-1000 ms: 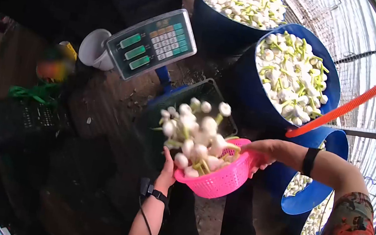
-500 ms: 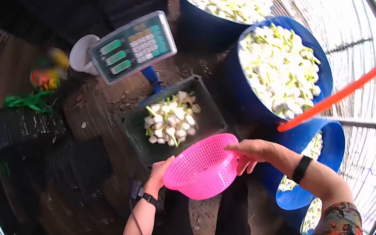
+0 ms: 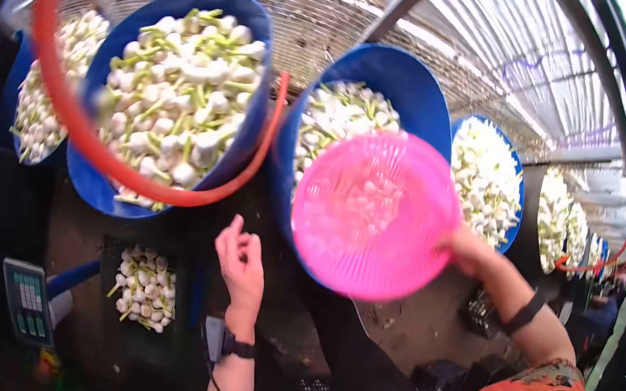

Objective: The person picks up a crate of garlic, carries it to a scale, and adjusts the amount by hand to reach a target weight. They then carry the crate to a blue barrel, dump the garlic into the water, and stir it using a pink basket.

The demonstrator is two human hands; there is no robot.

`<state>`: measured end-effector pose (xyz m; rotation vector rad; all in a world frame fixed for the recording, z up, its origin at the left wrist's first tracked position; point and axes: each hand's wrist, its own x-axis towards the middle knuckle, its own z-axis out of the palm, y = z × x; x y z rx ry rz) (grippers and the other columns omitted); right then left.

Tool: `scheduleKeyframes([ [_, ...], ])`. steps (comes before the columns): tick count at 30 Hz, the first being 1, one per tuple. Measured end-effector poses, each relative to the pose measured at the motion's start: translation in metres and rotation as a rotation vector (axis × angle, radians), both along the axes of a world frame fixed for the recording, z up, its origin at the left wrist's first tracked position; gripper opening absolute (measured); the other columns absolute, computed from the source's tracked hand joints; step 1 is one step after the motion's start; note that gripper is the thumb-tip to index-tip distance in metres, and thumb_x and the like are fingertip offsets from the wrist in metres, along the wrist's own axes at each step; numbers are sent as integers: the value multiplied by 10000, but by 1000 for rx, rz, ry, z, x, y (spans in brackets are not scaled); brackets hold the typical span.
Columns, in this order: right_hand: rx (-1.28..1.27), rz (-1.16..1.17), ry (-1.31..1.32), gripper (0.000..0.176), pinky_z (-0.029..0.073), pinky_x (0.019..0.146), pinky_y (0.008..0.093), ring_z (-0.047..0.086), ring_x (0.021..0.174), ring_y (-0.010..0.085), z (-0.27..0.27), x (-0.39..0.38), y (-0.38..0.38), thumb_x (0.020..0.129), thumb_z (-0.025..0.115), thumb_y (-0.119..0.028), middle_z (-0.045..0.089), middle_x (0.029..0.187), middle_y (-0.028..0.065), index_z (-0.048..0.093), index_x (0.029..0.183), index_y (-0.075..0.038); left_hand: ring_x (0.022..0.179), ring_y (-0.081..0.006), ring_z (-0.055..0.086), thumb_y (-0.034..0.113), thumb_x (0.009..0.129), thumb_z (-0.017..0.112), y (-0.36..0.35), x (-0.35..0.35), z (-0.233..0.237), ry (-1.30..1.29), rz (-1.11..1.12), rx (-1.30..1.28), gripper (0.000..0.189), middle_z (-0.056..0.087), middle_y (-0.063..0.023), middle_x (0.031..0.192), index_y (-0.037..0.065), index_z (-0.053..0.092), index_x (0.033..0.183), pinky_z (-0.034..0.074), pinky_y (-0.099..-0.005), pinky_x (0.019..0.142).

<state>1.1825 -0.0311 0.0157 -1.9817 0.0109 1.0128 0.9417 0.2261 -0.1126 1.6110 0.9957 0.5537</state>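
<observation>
My right hand (image 3: 471,252) grips the rim of a pink plastic colander (image 3: 376,214), blurred by motion. The colander hangs tilted over the front of a blue barrel (image 3: 419,81) of garlic bulbs, hiding much of its opening. My left hand (image 3: 242,262) is raised to the left of the colander, apart from it and holding nothing, its fingers loosely bent. Below and to its left, a pile of trimmed garlic bulbs (image 3: 145,288) lies in a dark crate (image 3: 187,278) by the scale.
Another blue barrel (image 3: 95,188) full of garlic stands to the left, with an orange-red hose (image 3: 69,117) curving across its front. More garlic-filled barrels (image 3: 485,179) line the wall to the right. A digital scale (image 3: 29,301) stands at lower left.
My view has swung right toward the barrels. The colander has moved from over my legs to a barrel, and my left hand has let go of it; my right still holds it.
</observation>
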Motion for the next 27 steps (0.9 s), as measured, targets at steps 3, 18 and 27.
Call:
scheduleKeyframes([
  [3,-216,242,-783,844,430,960,352,492,1193,287,-44,93,4,669,512,103,393,1385,198,234,1438,-106,1011,-208,504,316,894,605,-13,43,-37,303,-40,84,559,389,-141,1283,76,401,1355,438,-306,822],
  [18,-615,536,-408,811,414,992,437,429,1209,464,-318,84,44,770,637,-165,126,1496,231,228,1422,-418,972,-355,602,179,787,661,-51,120,-97,633,-31,259,515,603,-182,1120,52,486,1254,476,-409,830],
  [27,-459,714,-227,667,476,872,425,590,1009,364,-426,80,46,794,607,-259,531,1213,222,334,1403,-265,963,-330,610,148,785,681,-51,120,-97,646,-3,144,517,605,-190,1116,5,494,1245,479,-389,830],
])
